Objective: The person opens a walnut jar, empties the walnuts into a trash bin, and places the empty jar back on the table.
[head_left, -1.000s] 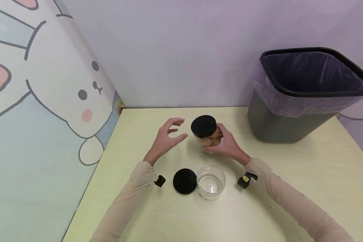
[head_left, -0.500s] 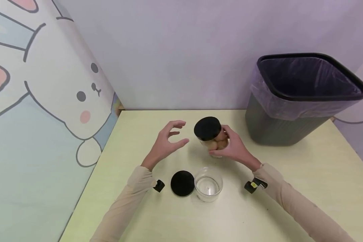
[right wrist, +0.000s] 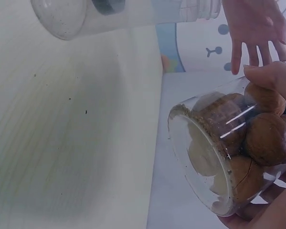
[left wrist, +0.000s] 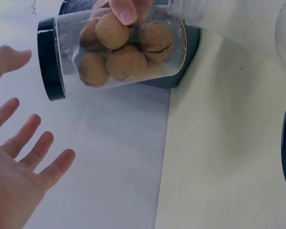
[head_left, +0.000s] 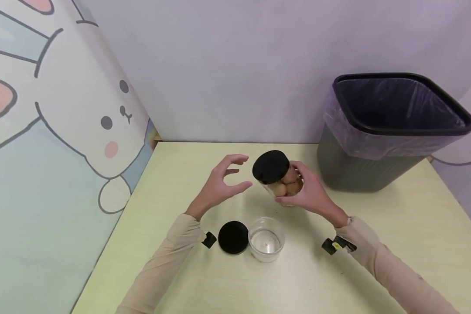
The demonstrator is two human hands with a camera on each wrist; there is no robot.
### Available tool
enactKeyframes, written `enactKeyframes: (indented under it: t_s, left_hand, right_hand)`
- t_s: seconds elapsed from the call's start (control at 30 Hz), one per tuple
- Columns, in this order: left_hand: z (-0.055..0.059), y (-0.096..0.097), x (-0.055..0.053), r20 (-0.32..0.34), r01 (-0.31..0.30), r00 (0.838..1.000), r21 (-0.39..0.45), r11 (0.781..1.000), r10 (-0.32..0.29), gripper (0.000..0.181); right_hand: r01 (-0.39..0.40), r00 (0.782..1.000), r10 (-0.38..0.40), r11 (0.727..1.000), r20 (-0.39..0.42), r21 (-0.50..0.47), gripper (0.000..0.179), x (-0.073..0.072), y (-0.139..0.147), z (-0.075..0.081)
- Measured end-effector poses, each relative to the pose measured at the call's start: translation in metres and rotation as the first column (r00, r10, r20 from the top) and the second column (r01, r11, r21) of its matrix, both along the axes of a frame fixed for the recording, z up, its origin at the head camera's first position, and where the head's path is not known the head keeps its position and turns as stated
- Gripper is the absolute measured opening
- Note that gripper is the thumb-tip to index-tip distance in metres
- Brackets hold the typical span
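My right hand (head_left: 312, 192) grips a clear jar (left wrist: 72, 43) of walnuts (left wrist: 126, 63) round its side. The jar is tilted and held above the table, its black lid (head_left: 271, 167) on and facing up and left. Grit clings inside the jar's base in the right wrist view. To the left, my left hand (head_left: 221, 181) hovers with fingers spread and loosely curved, apart from the lid and holding nothing. Nearer me, an open clear jar (head_left: 266, 240) stands on the table, and a separate black lid (head_left: 233, 237) lies flat against its left side.
A grey waste bin (head_left: 347, 172) with a black rim and plastic liner stands at the table's back right. Walls close off the back and left of the pale wooden table (head_left: 204, 288). A cartoon rabbit is on the left wall.
My right hand has moved the walnut jar to the right and tilted it further. My left hand has shifted slightly right, still apart from the jar.
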State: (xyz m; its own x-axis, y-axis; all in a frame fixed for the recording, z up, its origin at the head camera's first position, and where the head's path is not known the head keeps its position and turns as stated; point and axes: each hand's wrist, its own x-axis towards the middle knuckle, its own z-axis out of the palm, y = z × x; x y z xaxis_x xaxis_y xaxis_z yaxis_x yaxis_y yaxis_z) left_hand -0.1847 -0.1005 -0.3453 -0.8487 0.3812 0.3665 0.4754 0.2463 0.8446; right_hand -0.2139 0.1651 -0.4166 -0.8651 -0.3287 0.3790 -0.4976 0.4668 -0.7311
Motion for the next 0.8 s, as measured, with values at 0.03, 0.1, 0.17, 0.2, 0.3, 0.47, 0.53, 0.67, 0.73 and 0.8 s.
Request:
enactKeyframes:
  t_s: [0.03, 0.1, 0.17, 0.2, 0.3, 0.47, 0.53, 0.67, 0.73, 0.8]
  left_hand:
    - [0.001, 0.001, 0.000, 0.001, 0.002, 1.000, -0.005, 1.000, -0.002, 0.054]
    - [0.004, 0.004, 0.001, -0.004, 0.008, 1.000, -0.012, 1.000, -0.008, 0.055]
    - [0.005, 0.007, 0.001, -0.014, 0.016, 1.000, -0.013, 1.000, -0.016, 0.056]
    - [0.006, 0.008, 0.001, -0.020, 0.019, 1.000, -0.012, 1.000, -0.019, 0.056]
    - [0.005, 0.011, -0.002, -0.039, 0.025, 0.999, -0.008, 1.000, -0.025, 0.058]
    - [-0.010, 0.011, -0.015, -0.045, 0.042, 0.998, -0.024, 0.999, -0.043, 0.062]
    - [-0.014, 0.011, -0.018, -0.047, 0.056, 0.997, -0.031, 0.998, -0.058, 0.064]
    - [-0.008, 0.015, -0.017, -0.057, 0.083, 0.995, -0.043, 0.996, -0.086, 0.067]
    - [0.000, 0.018, -0.013, -0.061, 0.100, 0.993, -0.047, 0.994, -0.103, 0.067]
    - [0.009, 0.022, -0.008, -0.066, 0.116, 0.991, -0.048, 0.992, -0.119, 0.067]
  right_hand:
    - [0.002, 1.000, -0.002, 1.000, -0.007, 0.004, 0.090, 0.001, 0.001, 0.002]
    - [0.002, 1.000, -0.002, 1.000, -0.021, 0.007, 0.089, 0.003, 0.002, 0.006]
    - [-0.004, 0.999, 0.004, 1.000, -0.033, 0.010, 0.089, 0.006, 0.003, 0.009]
    - [-0.007, 0.999, 0.007, 1.000, -0.038, 0.013, 0.089, 0.006, 0.004, 0.011]
    - [-0.022, 0.999, 0.023, 1.000, -0.045, 0.021, 0.089, 0.008, 0.005, 0.014]
    - [-0.034, 0.998, 0.035, 0.999, -0.054, 0.028, 0.089, 0.010, 0.004, 0.018]
    - [-0.040, 0.997, 0.042, 0.999, -0.063, 0.029, 0.089, 0.011, 0.004, 0.020]
    - [-0.053, 0.995, 0.056, 0.998, -0.081, 0.046, 0.090, 0.013, 0.003, 0.022]
    - [-0.051, 0.994, 0.056, 0.997, -0.092, 0.059, 0.090, 0.014, 0.004, 0.023]
    - [-0.045, 0.993, 0.053, 0.996, -0.110, 0.075, 0.091, 0.014, 0.004, 0.024]
